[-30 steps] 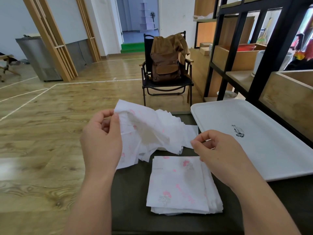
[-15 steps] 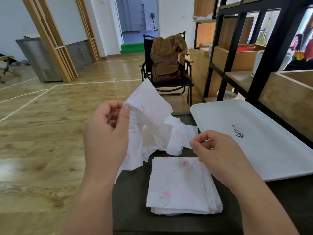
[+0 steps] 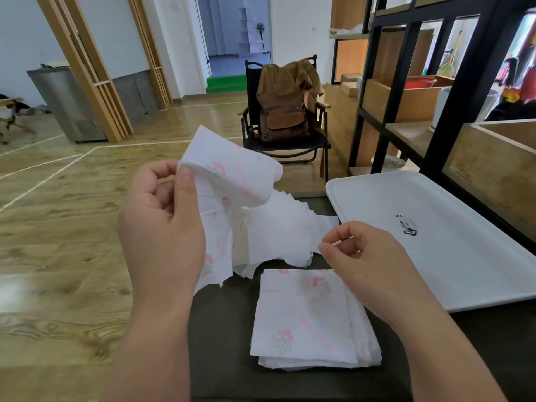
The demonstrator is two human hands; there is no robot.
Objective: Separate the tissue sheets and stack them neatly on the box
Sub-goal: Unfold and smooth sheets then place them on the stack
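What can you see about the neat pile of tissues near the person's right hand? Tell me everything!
The neat stack of tissues is a pile of thin white paper squares printed with pink flowers and faint grey marks. It lies flat on the dark box top, edges roughly lined up, lower sheets peeking out along the right and bottom. The right hand hovers over its far right corner; whether it touches cannot be told.

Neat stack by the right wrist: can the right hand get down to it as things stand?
Probably yes. The right hand hovers just above the neat stack, nothing between them, but it already pinches the loose tissue bundle.
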